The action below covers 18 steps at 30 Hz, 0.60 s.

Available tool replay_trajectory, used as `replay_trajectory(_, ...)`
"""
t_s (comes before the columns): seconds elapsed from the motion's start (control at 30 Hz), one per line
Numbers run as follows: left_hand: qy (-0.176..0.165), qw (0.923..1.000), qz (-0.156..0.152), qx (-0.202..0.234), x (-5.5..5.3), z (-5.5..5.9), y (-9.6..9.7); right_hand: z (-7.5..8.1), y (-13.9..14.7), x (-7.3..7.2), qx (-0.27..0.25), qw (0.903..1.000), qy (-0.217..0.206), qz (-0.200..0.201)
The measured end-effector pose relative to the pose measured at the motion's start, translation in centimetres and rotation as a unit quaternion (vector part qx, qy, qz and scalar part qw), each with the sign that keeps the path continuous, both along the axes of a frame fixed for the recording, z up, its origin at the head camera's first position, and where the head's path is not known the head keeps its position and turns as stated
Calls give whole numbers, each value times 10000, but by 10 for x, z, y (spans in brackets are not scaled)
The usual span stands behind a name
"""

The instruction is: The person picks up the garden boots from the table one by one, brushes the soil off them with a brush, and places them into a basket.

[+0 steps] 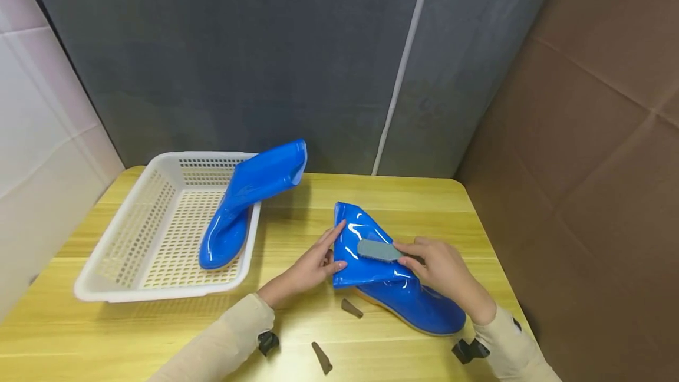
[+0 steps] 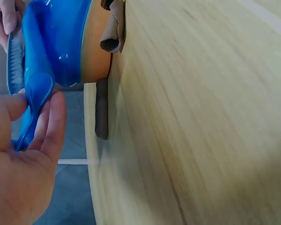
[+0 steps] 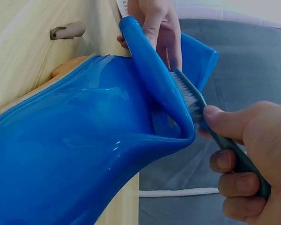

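A glossy blue rain boot (image 1: 437, 311) with a tan sole stands on the table, its shaft folded over to the left. My left hand (image 1: 310, 270) grips the shaft's open end, thumb on one side and fingers on the other, as the left wrist view shows. In my right hand (image 1: 448, 270) is a grey-green scrubbing brush (image 1: 379, 250), held by its handle. The brush's white bristles (image 3: 188, 96) lie against the boot's shaft. Just in front of the boot are two brown rolled strips (image 1: 352, 309).
To the left stands a white perforated plastic basket (image 1: 159, 298). A second blue boot (image 1: 265, 175) leans in it, toe down, shaft over the right rim. Dark fabric (image 1: 239, 63) hangs behind the wooden table (image 1: 414, 193); a brown cloth (image 1: 583, 152) hangs at the right.
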<state>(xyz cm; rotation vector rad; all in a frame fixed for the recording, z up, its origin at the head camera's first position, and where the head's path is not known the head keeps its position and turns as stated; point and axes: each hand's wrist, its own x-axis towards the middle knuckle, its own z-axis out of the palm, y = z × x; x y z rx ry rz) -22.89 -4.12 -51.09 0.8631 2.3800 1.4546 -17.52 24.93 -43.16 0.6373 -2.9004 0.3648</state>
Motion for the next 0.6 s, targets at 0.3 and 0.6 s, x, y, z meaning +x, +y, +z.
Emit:
replay_trajectory(0.3,-267,9991,-298,127,0,-3,-6,1,1,3,511,9967,-147,609)
replay_trajectory(0.6,34,9998,-143,135,1,-4,-1,12,4,-1,-370,9984,-23,428)
